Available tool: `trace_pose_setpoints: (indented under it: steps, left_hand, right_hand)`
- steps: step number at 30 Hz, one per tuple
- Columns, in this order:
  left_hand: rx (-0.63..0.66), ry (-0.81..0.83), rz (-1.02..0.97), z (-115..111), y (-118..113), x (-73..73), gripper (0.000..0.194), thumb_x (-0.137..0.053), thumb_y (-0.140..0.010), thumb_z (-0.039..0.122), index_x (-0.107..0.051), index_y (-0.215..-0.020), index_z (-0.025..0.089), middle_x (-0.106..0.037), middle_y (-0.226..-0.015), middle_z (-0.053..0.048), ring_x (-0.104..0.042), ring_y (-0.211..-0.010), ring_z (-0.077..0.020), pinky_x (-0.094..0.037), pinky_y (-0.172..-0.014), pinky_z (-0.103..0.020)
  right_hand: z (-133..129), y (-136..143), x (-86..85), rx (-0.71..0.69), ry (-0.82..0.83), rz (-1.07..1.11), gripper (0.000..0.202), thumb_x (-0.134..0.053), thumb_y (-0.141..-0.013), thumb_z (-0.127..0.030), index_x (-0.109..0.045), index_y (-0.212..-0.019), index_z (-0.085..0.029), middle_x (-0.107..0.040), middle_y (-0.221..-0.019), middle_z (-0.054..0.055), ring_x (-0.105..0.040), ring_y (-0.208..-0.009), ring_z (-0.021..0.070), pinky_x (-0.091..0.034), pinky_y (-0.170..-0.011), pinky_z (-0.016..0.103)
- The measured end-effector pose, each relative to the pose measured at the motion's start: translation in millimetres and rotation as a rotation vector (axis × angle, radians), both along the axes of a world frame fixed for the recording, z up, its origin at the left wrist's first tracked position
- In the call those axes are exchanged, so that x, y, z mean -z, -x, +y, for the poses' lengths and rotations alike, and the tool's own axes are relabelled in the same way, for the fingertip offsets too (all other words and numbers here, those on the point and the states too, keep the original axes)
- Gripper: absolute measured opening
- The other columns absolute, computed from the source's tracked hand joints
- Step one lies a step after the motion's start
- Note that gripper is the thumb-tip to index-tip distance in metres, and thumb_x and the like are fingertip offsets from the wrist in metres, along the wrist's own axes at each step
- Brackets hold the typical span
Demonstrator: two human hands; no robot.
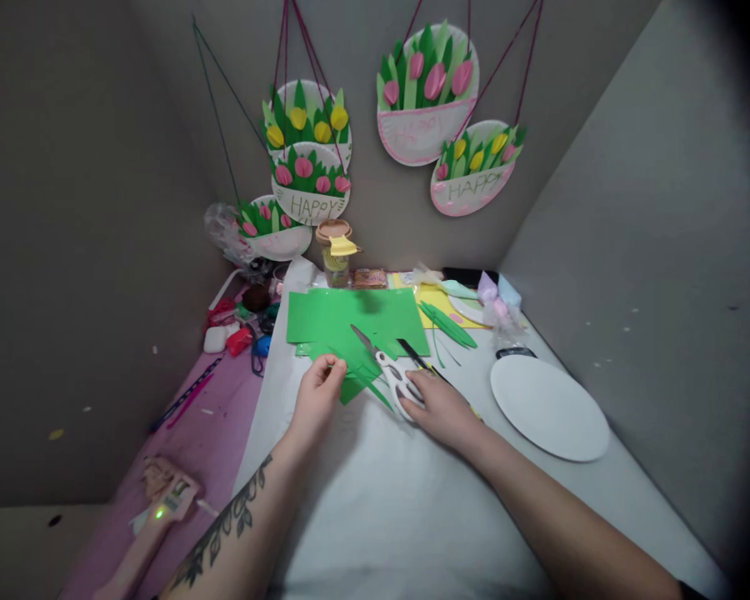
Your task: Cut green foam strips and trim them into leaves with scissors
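My left hand point(323, 383) is closed, pinching a narrow green paper strip point(375, 390) that slants down to the right. In my right hand point(441, 404) is a pair of white-handled scissors point(395, 377), its blades pointing up and left. Beneath the blades lie sheets of green paper point(356, 318), with a smaller green piece partly under my left hand. A black and yellow tool point(418, 354), perhaps a cutter, rests beside the scissors, partly hidden by my right hand. Cut green leaf shapes point(448, 325) are bundled farther right.
A white paper plate point(550, 407) lies at the right. The glue gun point(168, 500), with a green light, is at lower left. A lidded cup point(336, 254) stands at the back. Plates with paper tulips point(428, 93) hang on the back wall. Craft supplies point(243, 321) crowd the left.
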State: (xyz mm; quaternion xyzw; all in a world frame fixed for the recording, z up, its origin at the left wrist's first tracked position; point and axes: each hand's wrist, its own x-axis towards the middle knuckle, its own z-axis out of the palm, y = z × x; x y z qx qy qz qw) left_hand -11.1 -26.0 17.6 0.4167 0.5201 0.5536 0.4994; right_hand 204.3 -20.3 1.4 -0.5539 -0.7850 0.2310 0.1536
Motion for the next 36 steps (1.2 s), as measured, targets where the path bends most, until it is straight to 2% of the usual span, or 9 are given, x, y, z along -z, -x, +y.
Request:
trace_pose_setpoints:
  steps: [4,7,11,13,15,18,20,26,36]
  left_hand:
    - [0.031,0.016,0.001,0.0,-1.1,0.1,0.034,-0.064,-0.075,0.049,-0.048,-0.074,0.019,-0.035,-0.054,0.009,-0.031,-0.046,-0.006,-0.024,-0.046,-0.02]
    - [0.069,0.032,-0.026,-1.3,-2.3,-0.6,0.036,-0.065,-0.074,0.05,-0.046,-0.073,0.019,-0.035,-0.054,0.009,-0.03,-0.047,-0.0056,-0.023,-0.046,-0.019]
    - [0.172,0.01,-0.047,-2.7,-6.6,4.4,0.037,-0.067,-0.073,0.048,-0.046,-0.07,0.019,-0.036,-0.055,0.008,-0.03,-0.048,-0.0057,-0.023,-0.047,-0.02]
    - [0.237,-0.021,-0.069,-3.6,-10.5,9.0,0.035,-0.068,-0.074,0.047,-0.047,-0.07,0.018,-0.038,-0.057,0.007,-0.031,-0.05,-0.006,-0.024,-0.048,-0.02]
    - [0.298,-0.047,-0.104,-5.1,-15.2,13.0,0.034,-0.068,-0.074,0.045,-0.049,-0.072,0.018,-0.04,-0.059,0.007,-0.032,-0.051,-0.0061,-0.025,-0.049,-0.02]
    - [0.342,-0.078,-0.133,-7.7,-20.9,16.2,0.033,-0.069,-0.073,0.046,-0.052,-0.075,0.017,-0.043,-0.061,0.006,-0.032,-0.051,-0.0061,-0.025,-0.049,-0.021]
    - [0.331,-0.102,-0.13,-8.6,-22.3,16.8,0.035,-0.069,-0.072,0.047,-0.053,-0.075,0.017,-0.043,-0.061,0.006,-0.032,-0.051,-0.0062,-0.025,-0.05,-0.021]
    - [0.285,-0.132,-0.15,-6.5,-19.7,18.9,0.037,-0.069,-0.072,0.05,-0.05,-0.074,0.018,-0.041,-0.06,0.007,-0.031,-0.05,-0.0061,-0.024,-0.05,-0.021]
    - [0.336,-0.068,-0.064,-8.7,-20.4,15.7,0.043,-0.07,-0.071,0.05,-0.063,-0.096,0.016,-0.052,-0.069,0.003,-0.036,-0.053,-0.0062,-0.027,-0.051,-0.021]
  right_hand:
    - [-1.1,-0.6,7.6,-0.021,-0.053,-0.039,0.038,-0.05,-0.087,-0.032,-0.056,-0.121,-0.015,-0.062,-0.11,0.013,-0.056,-0.104,0.0246,-0.04,-0.089,0.033]
    - [-1.6,-1.7,10.8,-0.023,-0.163,-0.013,0.03,-0.051,-0.087,-0.028,-0.062,-0.113,-0.018,-0.063,-0.11,0.012,-0.056,-0.102,0.0245,-0.042,-0.088,0.035]
    - [-6.1,3.0,8.7,-0.058,-0.328,0.273,0.019,-0.054,-0.087,-0.028,-0.068,-0.096,-0.02,-0.065,-0.102,0.01,-0.055,-0.102,0.0236,-0.041,-0.092,0.038]
    - [-10.5,9.0,8.4,-0.117,-0.235,0.457,0.021,-0.054,-0.088,-0.032,-0.068,-0.097,-0.02,-0.065,-0.096,0.009,-0.057,-0.094,0.021,-0.044,-0.084,0.035]
    - [-14.9,15.6,10.3,-0.176,-0.038,0.615,0.028,-0.053,-0.088,-0.041,-0.068,-0.095,-0.018,-0.064,-0.086,0.007,-0.058,-0.078,0.0174,-0.046,-0.07,0.03]
    - [-18.1,21.2,14.7,-0.175,0.266,0.803,0.049,-0.047,-0.086,-0.059,-0.068,-0.088,-0.015,-0.06,-0.069,0.003,-0.051,-0.056,0.0118,-0.039,-0.051,0.024]
    - [-17.4,20.8,15.8,-0.179,0.383,0.881,0.057,-0.046,-0.084,-0.066,-0.068,-0.087,-0.014,-0.058,-0.065,0.002,-0.045,-0.048,0.0089,-0.033,-0.046,0.022]
    - [-15.0,16.2,13.1,-0.303,0.525,0.836,0.043,-0.066,-0.074,-0.057,-0.063,-0.07,-0.014,-0.052,-0.054,-0.002,-0.036,-0.042,0.0051,-0.025,-0.041,0.02]
    - [-17.2,18.6,5.1,-0.184,0.469,0.74,0.033,-0.063,-0.075,-0.044,-0.052,-0.06,-0.017,-0.046,-0.048,-0.005,-0.038,-0.044,0.007,-0.026,-0.044,0.021]
